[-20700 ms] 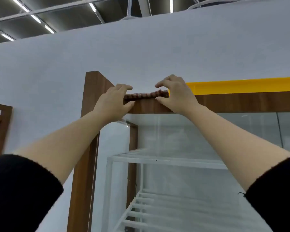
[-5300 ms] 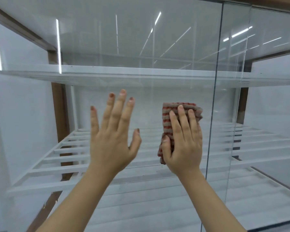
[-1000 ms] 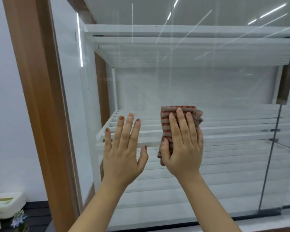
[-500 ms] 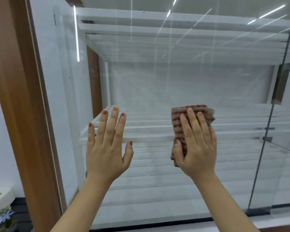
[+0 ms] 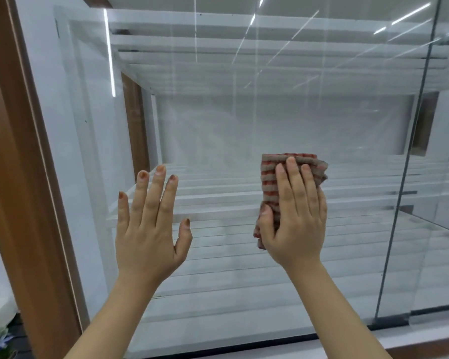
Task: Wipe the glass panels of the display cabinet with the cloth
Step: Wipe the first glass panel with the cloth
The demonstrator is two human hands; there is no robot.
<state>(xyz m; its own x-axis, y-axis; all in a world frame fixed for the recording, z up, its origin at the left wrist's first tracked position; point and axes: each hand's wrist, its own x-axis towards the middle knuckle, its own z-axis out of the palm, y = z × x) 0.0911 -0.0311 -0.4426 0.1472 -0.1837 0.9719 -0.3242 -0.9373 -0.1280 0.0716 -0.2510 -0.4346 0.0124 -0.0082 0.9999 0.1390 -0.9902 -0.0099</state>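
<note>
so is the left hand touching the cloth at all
Apart. The head view shows the left hand open with fingers spread, and a clear stretch of glass panel between its thumb and the striped cloth, which the right hand presses flat.

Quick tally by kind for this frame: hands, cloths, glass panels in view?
Hands: 2, left hand, right hand
Cloths: 1, striped cloth
Glass panels: 2, left glass panel, right glass panel
Total: 5
</note>
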